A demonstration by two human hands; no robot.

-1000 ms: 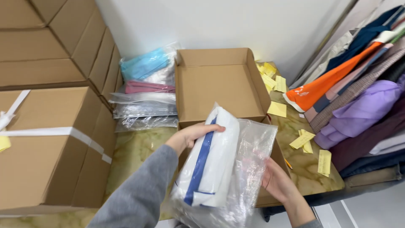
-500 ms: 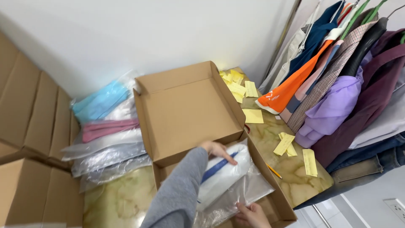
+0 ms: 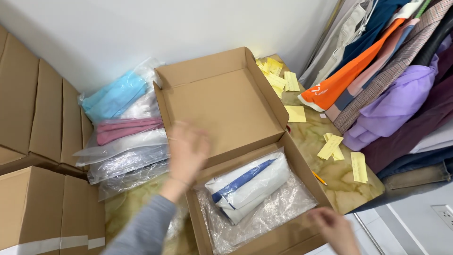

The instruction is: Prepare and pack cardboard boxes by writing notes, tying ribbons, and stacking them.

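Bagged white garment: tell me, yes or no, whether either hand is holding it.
No: the bagged white garment lies in the open cardboard box, with the left hand and right hand both off it.

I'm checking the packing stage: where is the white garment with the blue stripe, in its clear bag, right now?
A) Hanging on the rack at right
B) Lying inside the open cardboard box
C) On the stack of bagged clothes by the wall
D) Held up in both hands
B: the bagged white garment lies in the bottom of the open cardboard box, with the left hand and right hand both off it.
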